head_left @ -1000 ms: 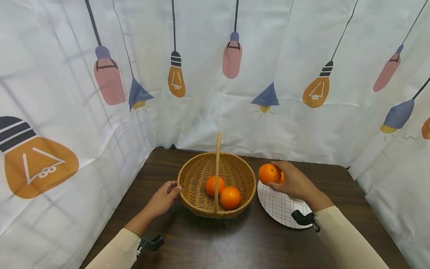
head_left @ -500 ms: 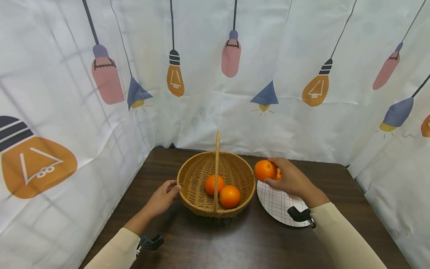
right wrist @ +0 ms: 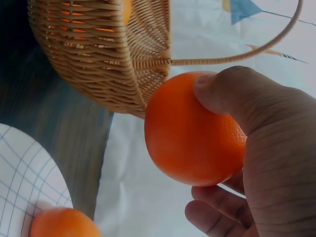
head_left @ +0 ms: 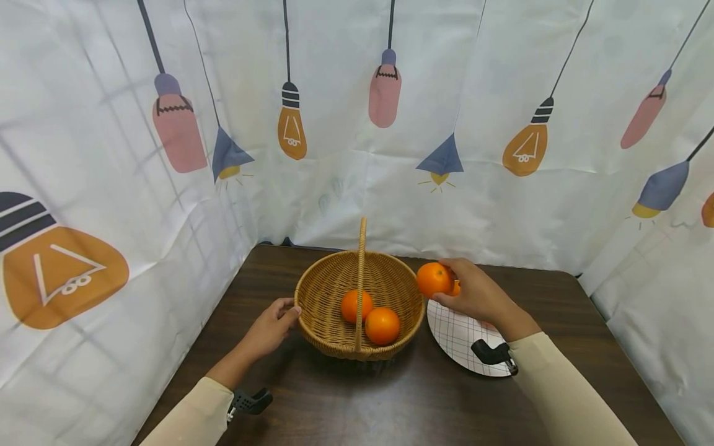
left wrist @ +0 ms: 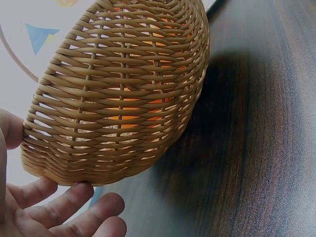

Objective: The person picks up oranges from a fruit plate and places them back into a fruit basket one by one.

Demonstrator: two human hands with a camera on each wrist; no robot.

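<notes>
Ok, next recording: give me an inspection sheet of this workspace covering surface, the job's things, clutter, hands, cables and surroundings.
Surface: dark wood-grain table.
Job's things: wicker basket with two oranges inside; grid-patterned plate to its right, with at least one orange on the plate.
Clutter: nothing seen.
Left hand: grips the basket's left edge.
Right hand: holds another orange by the basket's right rim.
Cables: nothing seen; the cords on the sheeting are printed.
Surroundings: white sheeting with printed lamps, behind and on both sides.
</notes>
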